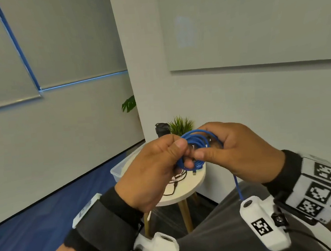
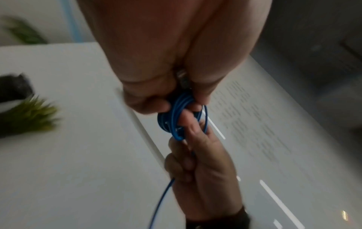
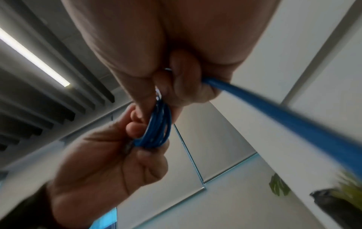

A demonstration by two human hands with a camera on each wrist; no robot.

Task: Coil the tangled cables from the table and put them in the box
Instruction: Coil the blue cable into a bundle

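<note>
Blue cable is wound into a small coil and held up in the air between both hands, well above the round table. The left hand has its back toward the head camera, with the thumb on top and the fingers curled underneath, pinching the left side of the coil. The right hand comes in from the other side, thumb pointing left across the front of the loops and fingers wrapped behind, so it's gripping the coil too. Both grips look tight and narrow, with the fingertips of the two hands nearly meeting. One loose strand drops out under the right palm and runs down toward the lap. In the right wrist view that strand shoots off to the lower right, blurry.

Black cables lie in a tangle on the table. A clear box pokes out behind the left hand, at the table's left edge. A small plant stands at the back.
</note>
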